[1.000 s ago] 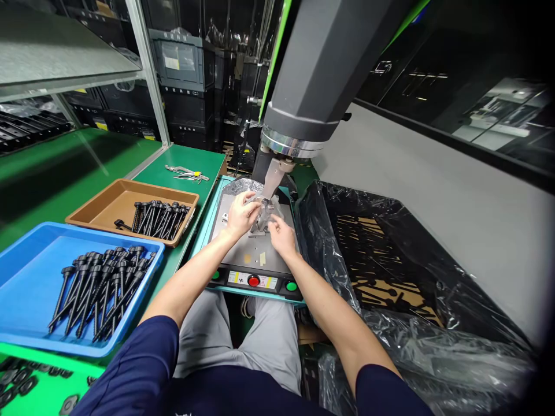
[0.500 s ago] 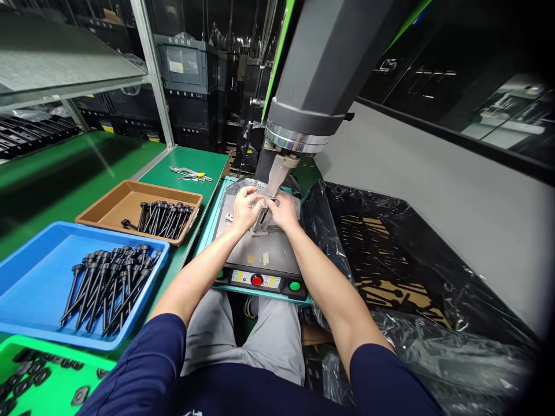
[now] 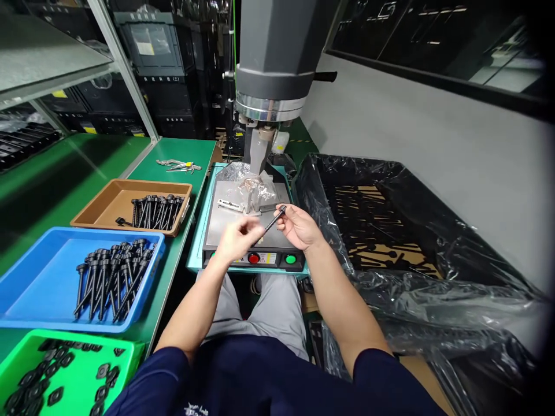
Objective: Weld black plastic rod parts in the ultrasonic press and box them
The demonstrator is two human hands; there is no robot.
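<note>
My right hand (image 3: 300,226) pinches a thin black rod with a knob-like head (image 3: 273,221) near its head end, in front of the press fixture. The rod slants down to the left, its lower end beside my left hand (image 3: 237,238). The fingers of that hand are smeared by motion, so whether they grip the rod is unclear. Behind both hands a small metal fixture (image 3: 250,203) stands on the grey machine plate (image 3: 217,222). Above it hangs the welding-type press head's metal horn (image 3: 259,153). Clear plastic film (image 3: 266,188) lies around the fixture.
Left of me are a blue tray (image 3: 39,271) and a brown tray (image 3: 102,202) of black rods, plus a green bin (image 3: 80,378) of small black parts. Pliers (image 3: 177,165) lie behind. A film-lined box (image 3: 323,214) stands right. Red (image 3: 254,259) and green (image 3: 290,259) buttons face me.
Both hands have come back from the fixture toward me and lowered, with the black rod now visible between them. The camera view has shifted too.
</note>
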